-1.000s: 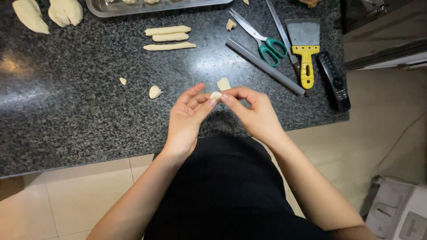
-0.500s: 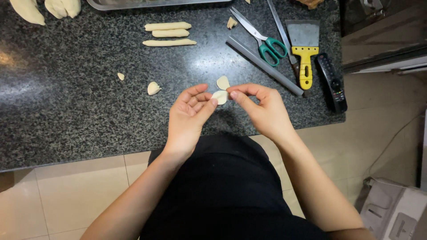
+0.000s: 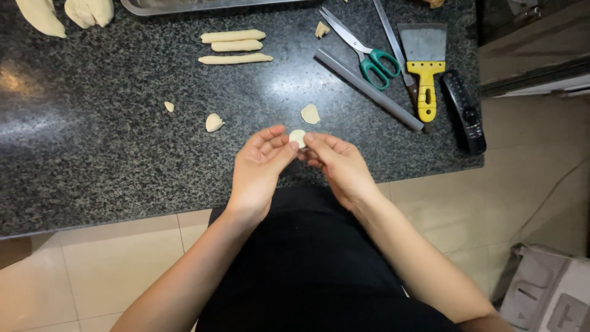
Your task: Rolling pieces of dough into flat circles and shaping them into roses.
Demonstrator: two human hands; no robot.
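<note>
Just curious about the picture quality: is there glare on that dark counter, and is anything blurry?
Head view: bright glare patches on the speckled black granite counter, at left and centre; the small pale dough piece pinched between left hand and right hand looks sharp.

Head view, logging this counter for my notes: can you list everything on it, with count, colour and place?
Small round disc of pale dough: one, cream, pinched between both hands' fingertips.
Flattened dough pieces: three, cream, on the black speckled stone counter left of and above the hands, e.g..
Rolled dough sticks: three, cream, upper middle.
Large dough lumps: two, cream, top left.
Metal tray: one, silver, top edge.
Green-handled scissors: one, upper right.
Yellow-handled scraper: one, right.
Grey flat bar: one, below the scissors.
Black remote-like device: one, far right.
Left hand: grip on disc.
Right hand: grip on disc.
</note>
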